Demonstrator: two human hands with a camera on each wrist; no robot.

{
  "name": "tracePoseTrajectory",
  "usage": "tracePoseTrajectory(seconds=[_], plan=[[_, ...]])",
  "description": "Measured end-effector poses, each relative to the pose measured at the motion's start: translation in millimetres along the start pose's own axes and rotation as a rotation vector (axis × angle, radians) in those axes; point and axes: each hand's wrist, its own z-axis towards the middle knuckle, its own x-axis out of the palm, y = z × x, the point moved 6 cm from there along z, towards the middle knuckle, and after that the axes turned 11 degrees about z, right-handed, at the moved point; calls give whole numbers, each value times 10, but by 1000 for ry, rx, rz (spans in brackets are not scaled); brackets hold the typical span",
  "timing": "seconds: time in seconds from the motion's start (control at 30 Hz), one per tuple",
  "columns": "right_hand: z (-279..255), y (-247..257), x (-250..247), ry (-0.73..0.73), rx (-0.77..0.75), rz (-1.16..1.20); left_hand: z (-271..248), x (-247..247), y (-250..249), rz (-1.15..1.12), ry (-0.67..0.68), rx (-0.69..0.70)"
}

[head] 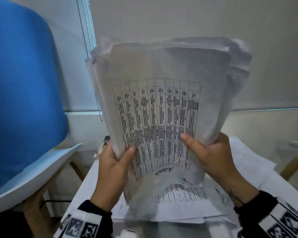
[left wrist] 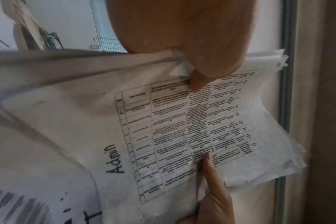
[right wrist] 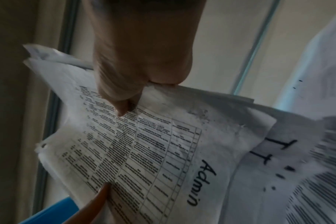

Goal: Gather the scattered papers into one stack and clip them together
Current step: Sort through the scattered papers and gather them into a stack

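Thick stack of papers [head: 163, 103] held upright above the table [head: 86, 182], lower edge just over the loose sheets [head: 248, 170] left lying there. Left hand [head: 113, 167] grips the stack's left edge, thumb pressed on the printed front, fingers wrapped behind. Right hand [head: 212, 157] grips the right edge the same way, thumb on the front, fingers hidden behind the paper. Both hands closed firmly round the stack, none spread free.

Upright two-sided hold probably meant for squaring: edges can drop level against the table when tapped. Top edges clearly uneven, sheets stepped and fanned at the upper right corner. Not yet aligned, in all likelihood.

Front sheet: thin white paper, printed grid table, handwritten "Admin" near the lower end. Translucent against the window light, print from behind showing through. Worn and soft, corners frayed, small tears along one edge in the right wrist view. Stack bows between the thumbs; limp, will slip if grip loosens.

Dark metal clip-like object [head: 105, 140] behind the left hand near the table's far edge; too blurred to confirm.

Blue chair back [head: 22, 93] at left, bead cord [head: 89, 40] hanging by the window.
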Motion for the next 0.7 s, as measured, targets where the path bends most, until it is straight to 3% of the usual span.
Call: tracePoseTrajectory(seconds=[0.13,0.23,0.43,0.57,0.7], plan=[[-171,-477,-58,78,294,66,-136,119,289,7,92,-118],[-281,-788,-76,135,462,-25,-187,171,472,65,169,-219],[-171,-710,-24,229,400,-141,-68,88,446,194,83,-180],[-53,-698,-171,512,459,-185,-25,-122,627,146,35,-324],[155,-1022,-897,543,553,-706,-147,-268,1008,132,43,-550]])
